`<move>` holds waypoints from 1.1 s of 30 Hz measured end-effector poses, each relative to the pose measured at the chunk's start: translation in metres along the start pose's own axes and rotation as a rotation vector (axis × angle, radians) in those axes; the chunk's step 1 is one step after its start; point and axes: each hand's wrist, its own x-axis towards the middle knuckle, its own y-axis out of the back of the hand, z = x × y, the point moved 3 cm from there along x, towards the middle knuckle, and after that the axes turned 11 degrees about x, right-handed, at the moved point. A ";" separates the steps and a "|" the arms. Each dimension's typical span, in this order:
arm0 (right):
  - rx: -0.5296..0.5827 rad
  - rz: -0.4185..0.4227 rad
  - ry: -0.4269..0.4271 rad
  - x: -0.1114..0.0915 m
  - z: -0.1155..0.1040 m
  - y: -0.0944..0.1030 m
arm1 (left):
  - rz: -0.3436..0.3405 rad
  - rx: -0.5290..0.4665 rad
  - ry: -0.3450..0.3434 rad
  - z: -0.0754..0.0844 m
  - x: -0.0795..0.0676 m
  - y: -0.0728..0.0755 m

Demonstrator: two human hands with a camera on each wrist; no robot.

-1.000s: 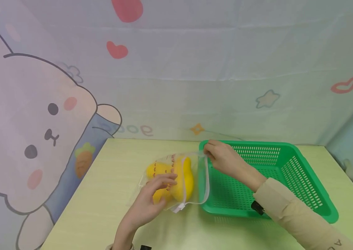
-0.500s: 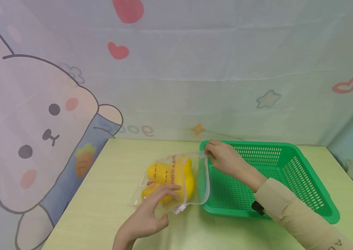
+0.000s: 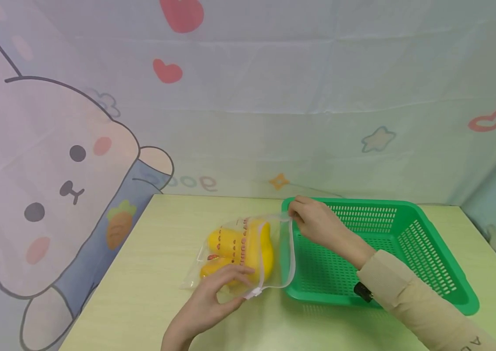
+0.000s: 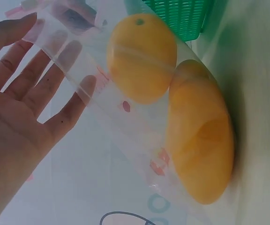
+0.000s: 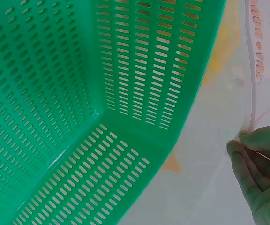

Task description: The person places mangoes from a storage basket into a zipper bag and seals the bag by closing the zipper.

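Observation:
A clear zip bag [image 3: 281, 263] with red print and a white slider [image 3: 254, 292] lies on the table, left of the green basket. Inside it are yellow-orange, mango-like fruits [image 4: 142, 58]. My right hand [image 3: 320, 224] pinches the far corner of the bag's mouth between thumb and fingers, over the basket's left rim. At the near side, my left hand [image 3: 206, 302] has its fingers stretched over the bag and its thumb close to the slider. In the left wrist view, those fingers [image 4: 48, 86] show straight, partly behind the film.
The slotted green basket [image 3: 438, 243] stands to the right on the pale wooden table [image 3: 138, 292], touching or nearly touching the bag's mouth. Behind the table hangs a printed cloth [image 3: 248, 122] with a cartoon animal at its left.
My left hand drew back from the fruits toward the near edge of the bag, and its thumb came nearer the slider. The right hand has kept its pinch in place.

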 end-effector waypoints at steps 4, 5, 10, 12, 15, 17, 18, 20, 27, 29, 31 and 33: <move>-0.001 -0.001 -0.002 0.000 0.000 0.000 | 0.050 -0.003 -0.039 -0.001 -0.001 0.001; 0.000 0.000 -0.003 0.000 0.000 0.000 | 0.057 -0.011 -0.038 -0.001 -0.001 0.002; 0.007 0.006 -0.007 0.000 0.000 0.001 | 0.088 -0.031 -0.037 -0.002 -0.002 0.004; 0.006 0.010 -0.008 0.000 0.000 0.001 | 0.104 -0.034 -0.040 -0.002 -0.003 0.005; 0.004 0.010 -0.011 0.000 0.001 0.001 | 0.121 -0.044 -0.034 -0.003 -0.003 0.008; 0.004 0.009 -0.015 0.000 0.001 0.002 | 0.134 -0.045 -0.038 -0.004 -0.004 0.010; 0.003 0.007 -0.016 0.000 0.001 0.002 | 0.135 -0.048 -0.033 -0.004 -0.004 0.011; 0.001 0.008 -0.018 0.000 0.000 0.002 | 0.142 -0.053 -0.026 -0.005 -0.004 0.014; 0.001 0.014 -0.026 -0.001 0.000 0.004 | 0.190 -0.030 -0.012 -0.009 -0.005 0.021; -0.003 0.014 -0.035 -0.002 -0.001 0.004 | 0.195 -0.035 0.007 -0.013 -0.007 0.023; -0.009 0.017 -0.038 -0.002 -0.001 0.004 | 0.201 -0.046 0.010 -0.016 -0.009 0.025; -0.013 0.019 -0.039 -0.003 -0.002 0.003 | 0.210 -0.061 0.024 -0.018 -0.010 0.027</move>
